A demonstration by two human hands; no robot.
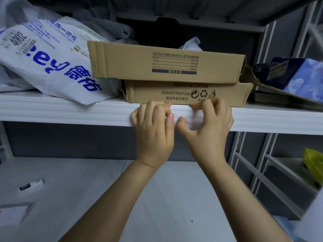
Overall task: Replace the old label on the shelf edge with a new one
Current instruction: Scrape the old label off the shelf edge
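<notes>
Both hands were up at the shelf edge (70,112). The label (186,119), white with red marks, sat on it between them. Left hand (153,126) had curled fingers pinching the label's left end. Right hand (208,130) had thumb and forefinger bent around the label; grip unclear. Boxes (166,67) sat just above.

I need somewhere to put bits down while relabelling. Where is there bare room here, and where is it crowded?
Bare: the lower shelf, from the small white item at left to the uprights at right. Crowded: the upper shelf, filled by the printed bag, two stacked cardboard boxes and the blue box.
</notes>
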